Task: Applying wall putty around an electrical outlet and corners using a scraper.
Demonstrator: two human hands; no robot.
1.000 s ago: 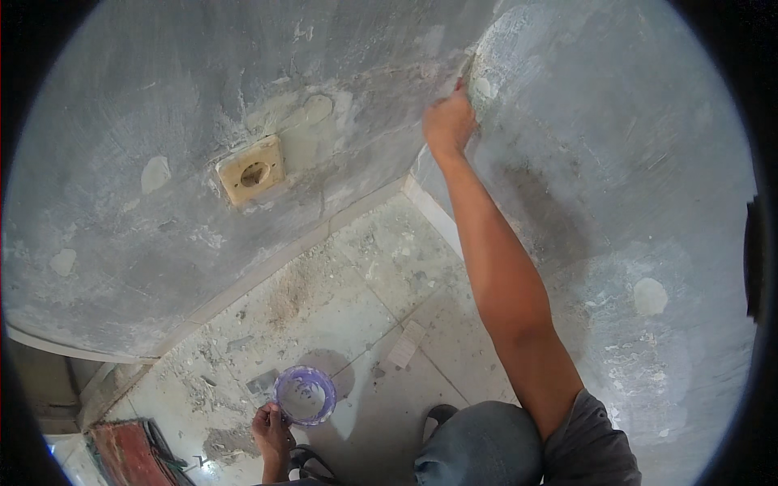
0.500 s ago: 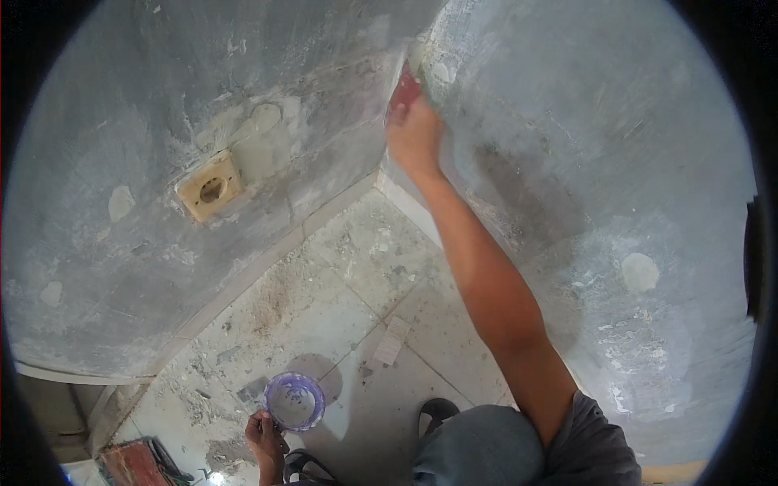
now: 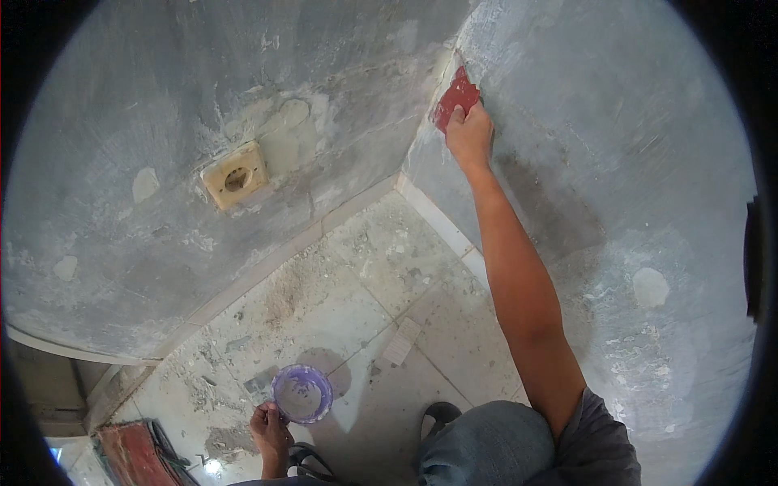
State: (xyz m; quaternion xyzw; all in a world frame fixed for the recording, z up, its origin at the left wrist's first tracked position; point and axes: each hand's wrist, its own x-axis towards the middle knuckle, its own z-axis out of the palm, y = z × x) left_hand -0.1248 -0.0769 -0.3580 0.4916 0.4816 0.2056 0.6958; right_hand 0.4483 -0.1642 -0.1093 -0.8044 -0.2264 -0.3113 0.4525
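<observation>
My right hand (image 3: 470, 130) grips a red, putty-flecked scraper (image 3: 457, 97) flat against the right wall, right beside the inner corner, its tip at the seam. My left hand (image 3: 270, 431), low in the picture, holds a purple bowl (image 3: 322, 389) by its rim; some pale grey paste coats its inside. Left of the corner, a worn cream wall socket (image 3: 258, 166) sits among lighter patches on the mottled grey wall (image 3: 97, 211).
Debris is scattered over the tiled floor (image 3: 365, 259), with a pale flat piece (image 3: 401, 340). A reddish, worn flat stack (image 3: 121, 449) lies at lower left beside a low recess (image 3: 44, 385). My knee (image 3: 486, 445) and sandalled feet are below.
My right hand has shifted slightly right along the corner area since half a second ago, showing more of the red scraper. The view has shifted somewhat. My left hand still holds the bowl.
</observation>
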